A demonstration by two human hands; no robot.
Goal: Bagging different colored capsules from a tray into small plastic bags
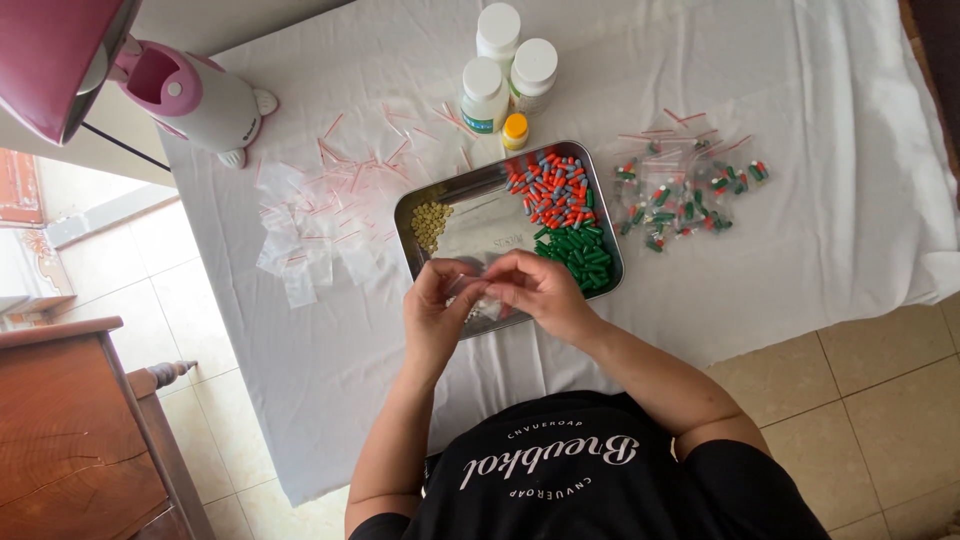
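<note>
My left hand (436, 312) and my right hand (538, 290) meet over the near edge of a metal tray (503, 179), both pinching a small clear plastic bag (472, 288) between the fingertips. What the bag holds is hidden by my fingers. In the tray lie a pile of yellow tablets (431, 224), a heap of red-and-grey capsules (553, 191) and a heap of green capsules (581, 255).
Empty clear zip bags (305, 232) are strewn left of the tray, and filled bags (683, 197) lie to its right. Three white bottles (508, 66) and a small orange-capped one (515, 131) stand behind the tray. A pink-and-white lamp (190, 96) sits far left; a wooden cabinet (70, 430) stands beside the table.
</note>
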